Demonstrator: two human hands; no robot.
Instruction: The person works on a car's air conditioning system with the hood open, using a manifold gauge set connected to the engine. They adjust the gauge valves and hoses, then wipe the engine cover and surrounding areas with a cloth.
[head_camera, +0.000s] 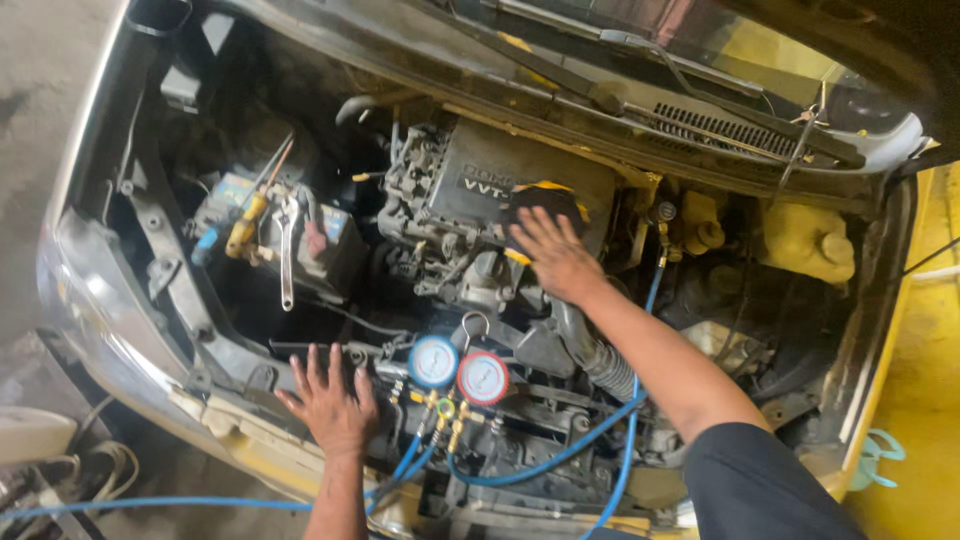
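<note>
The right hand (556, 252) lies flat, fingers spread, gripping nothing, on a dark cloth (540, 208) atop the engine cover (500, 170) mid-bay; the cloth looks soft, light, best pinched at an edge. The left hand (333, 398) rests open on the front crossmember (250, 375) beside the gauge set (458, 370)

A dark cloth (545, 205) with yellow edging lies flat on the grey engine cover (500, 170), partly under the fingers; its far side is bunched, perhaps folded. The front crossmember (300, 352) is dark, greasy metal.
</note>
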